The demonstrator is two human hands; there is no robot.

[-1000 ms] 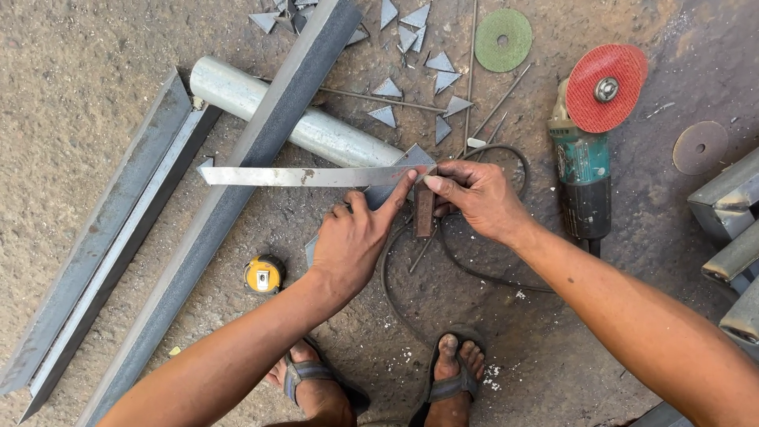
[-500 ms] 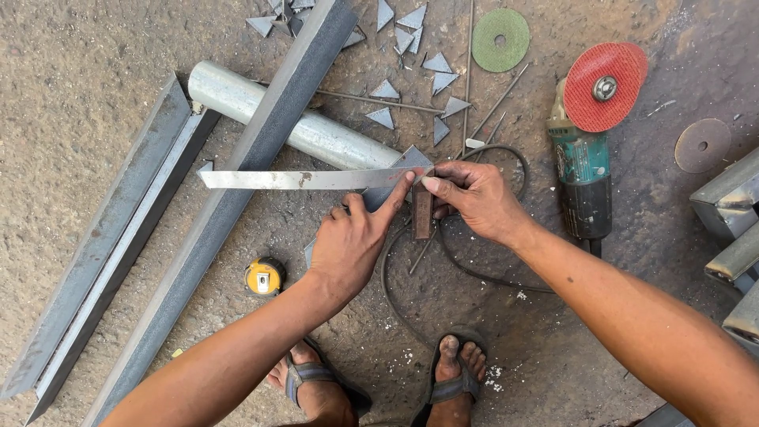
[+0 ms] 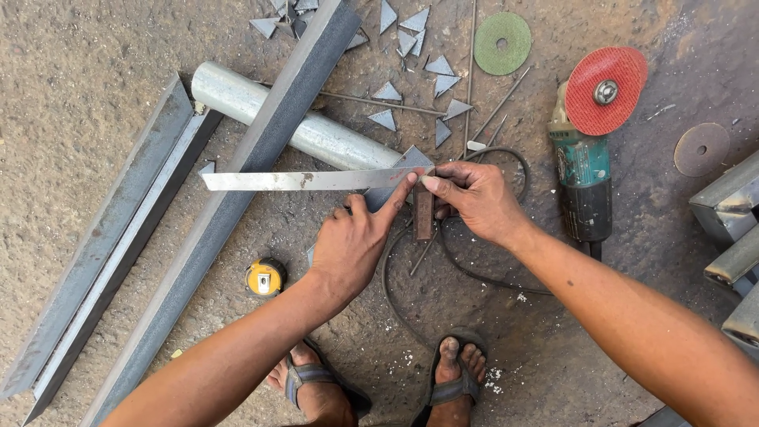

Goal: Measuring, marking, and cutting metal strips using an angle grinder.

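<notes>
left hand (image 3: pixel 356 241): palm down, index finger extended | right hand (image 3: pixel 473 198): fingers pinched, tips meeting left's
</notes>
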